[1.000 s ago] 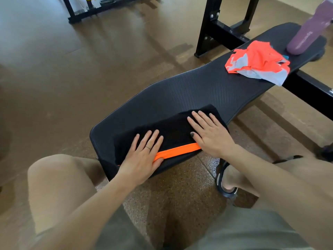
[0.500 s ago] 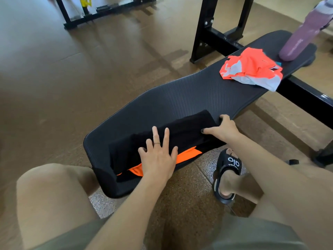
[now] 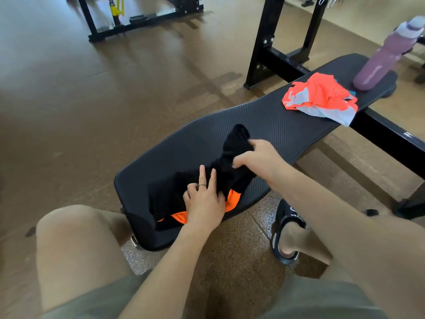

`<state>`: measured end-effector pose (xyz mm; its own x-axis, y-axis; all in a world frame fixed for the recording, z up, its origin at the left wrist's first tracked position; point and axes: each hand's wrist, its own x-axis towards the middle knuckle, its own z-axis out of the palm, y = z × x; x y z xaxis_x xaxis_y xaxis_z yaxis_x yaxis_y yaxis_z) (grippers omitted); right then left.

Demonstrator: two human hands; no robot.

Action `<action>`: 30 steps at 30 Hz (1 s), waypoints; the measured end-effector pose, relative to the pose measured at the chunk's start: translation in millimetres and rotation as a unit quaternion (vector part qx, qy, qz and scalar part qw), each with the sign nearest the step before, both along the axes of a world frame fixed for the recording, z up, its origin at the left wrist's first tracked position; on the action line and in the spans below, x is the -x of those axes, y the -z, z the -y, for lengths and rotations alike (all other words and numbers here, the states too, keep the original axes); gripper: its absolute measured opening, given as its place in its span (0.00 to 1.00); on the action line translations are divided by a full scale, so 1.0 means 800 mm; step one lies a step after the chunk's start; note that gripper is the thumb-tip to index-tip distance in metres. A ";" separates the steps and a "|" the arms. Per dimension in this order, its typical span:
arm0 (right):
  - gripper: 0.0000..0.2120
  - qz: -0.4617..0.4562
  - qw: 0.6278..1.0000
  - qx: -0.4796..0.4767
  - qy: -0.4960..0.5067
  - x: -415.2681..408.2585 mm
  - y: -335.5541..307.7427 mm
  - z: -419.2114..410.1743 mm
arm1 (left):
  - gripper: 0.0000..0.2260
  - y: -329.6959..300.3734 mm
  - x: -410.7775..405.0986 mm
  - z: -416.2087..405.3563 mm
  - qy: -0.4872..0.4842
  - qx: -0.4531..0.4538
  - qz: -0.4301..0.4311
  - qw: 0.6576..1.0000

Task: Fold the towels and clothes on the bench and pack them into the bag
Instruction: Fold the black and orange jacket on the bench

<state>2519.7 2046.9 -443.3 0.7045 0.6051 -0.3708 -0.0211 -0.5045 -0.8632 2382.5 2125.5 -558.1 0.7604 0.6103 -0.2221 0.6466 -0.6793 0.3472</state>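
A black garment with an orange band (image 3: 167, 199) lies on the near end of the black padded bench (image 3: 264, 125). My right hand (image 3: 257, 158) grips the garment's right end and holds it lifted off the pad, bunched. My left hand (image 3: 203, 199) presses on the middle of the garment with two fingers straight; the others look bent. An orange and grey garment (image 3: 319, 97) lies crumpled farther along the bench. No bag is in view.
A purple water bottle (image 3: 381, 58) stands at the bench's far end. The black bench frame (image 3: 276, 49) rises behind it, and another rack (image 3: 142, 19) stands on the brown floor at the back. My knees and a sandalled foot (image 3: 287, 233) are near the bench's front end.
My right hand went from lying flat on the garment to gripping its right end and lifting it up and leftward. My left hand slid to the middle of the garment.
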 end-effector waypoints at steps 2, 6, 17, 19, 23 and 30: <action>0.09 0.126 0.987 0.052 -0.079 0.043 -0.020 -0.028 | 0.23 -0.031 0.012 -0.023 -0.036 0.163 0.125 0.978; 0.13 0.291 0.938 0.115 -0.150 0.122 -0.021 -0.074 | 0.13 -0.088 0.075 -0.083 -0.179 0.136 0.267 0.937; 0.40 0.331 0.908 0.125 -0.223 0.231 0.084 -0.124 | 0.22 -0.050 0.127 -0.116 -0.322 0.488 0.219 0.781; 0.43 0.293 0.918 0.110 -0.244 0.226 0.093 -0.121 | 0.26 -0.048 0.126 -0.124 -0.309 0.443 0.161 0.826; 0.49 0.096 0.956 0.046 -0.273 0.198 0.089 -0.112 | 0.21 -0.044 0.120 -0.130 -0.305 0.349 0.146 0.874; 0.28 0.212 0.975 0.069 0.017 0.116 0.100 -0.064 | 0.19 -0.037 0.120 -0.108 -0.279 0.244 0.132 0.919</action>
